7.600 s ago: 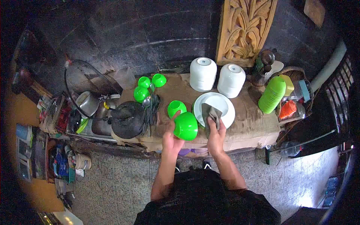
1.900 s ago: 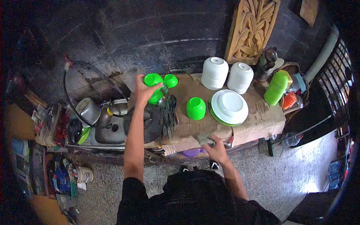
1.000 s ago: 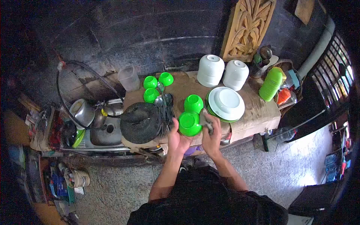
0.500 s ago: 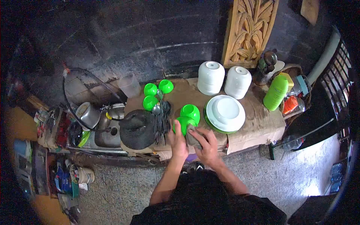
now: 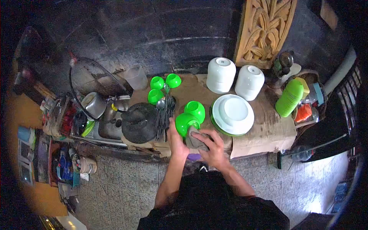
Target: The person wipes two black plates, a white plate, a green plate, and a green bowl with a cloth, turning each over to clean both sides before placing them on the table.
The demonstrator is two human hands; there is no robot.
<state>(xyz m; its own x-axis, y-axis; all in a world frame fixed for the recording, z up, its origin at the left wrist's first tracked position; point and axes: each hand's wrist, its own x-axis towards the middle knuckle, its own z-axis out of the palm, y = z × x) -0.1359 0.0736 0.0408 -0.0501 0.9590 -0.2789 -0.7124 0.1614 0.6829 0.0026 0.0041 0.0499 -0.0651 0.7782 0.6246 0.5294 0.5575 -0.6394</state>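
My left hand [image 5: 178, 142] is wrapped round the near left side of a green bowl [image 5: 186, 123], which is tilted. In my right hand [image 5: 211, 147] is a grey-brown cloth [image 5: 196, 139], pressed against the bowl's near right side. Just beyond the held bowl, another green bowl [image 5: 194, 111] stands upside down on the cardboard [image 5: 260, 130]. Right of it is a stack of white plates [image 5: 232, 114]. Left of my hands lie several spoons and forks [image 5: 164, 115].
Three small green bowls [image 5: 155, 96] and a clear container [image 5: 136, 78] stand back left. White bowl stacks [image 5: 221, 76], green cups [image 5: 289, 99] and a basket [image 5: 320, 101] are right. A dark round lid [image 5: 138, 123] lies beside the sink [image 5: 109, 128].
The held green bowl has turned, its opening now facing the cloth more. My right hand and the cloth have shifted slightly. The whole view has moved a little.
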